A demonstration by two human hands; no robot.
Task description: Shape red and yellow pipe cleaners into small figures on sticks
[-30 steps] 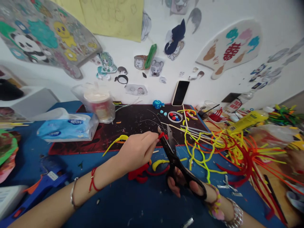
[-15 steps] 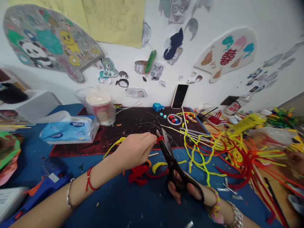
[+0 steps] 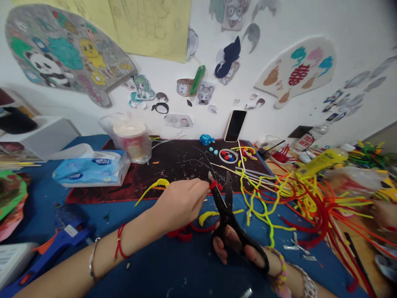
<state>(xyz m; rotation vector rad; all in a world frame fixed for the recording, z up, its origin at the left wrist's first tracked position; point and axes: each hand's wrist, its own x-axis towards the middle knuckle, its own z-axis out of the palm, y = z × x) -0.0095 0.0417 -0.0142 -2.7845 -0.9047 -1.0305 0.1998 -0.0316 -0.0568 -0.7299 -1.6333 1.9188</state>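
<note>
My left hand [image 3: 186,203] is closed in a pinch on a short red pipe cleaner [image 3: 214,185], whose end pokes out to the right of my fingertips. In my right hand [image 3: 229,242] are black-handled scissors [image 3: 228,215], fingers through the loops and blades spread apart. The red piece lies across the left blade, at the gap between the two. Beneath my left hand, a bent red pipe cleaner shape [image 3: 180,234] on the blue table is partly covered. A yellow pipe cleaner piece [image 3: 206,217] lies just left of the scissors.
Yellow pipe cleaners [image 3: 263,207] and a red bundle [image 3: 322,215] spread over the right side. A blue glue gun [image 3: 70,231] and a tissue pack [image 3: 93,167] are at left. Behind stand a bagged cup [image 3: 132,140], a phone [image 3: 235,126] and a ring of small balls [image 3: 228,156].
The scissor blades have spread wider. My left hand has shifted slightly right and down, and the red pipe cleaner end now shows more plainly across the left blade.
</note>
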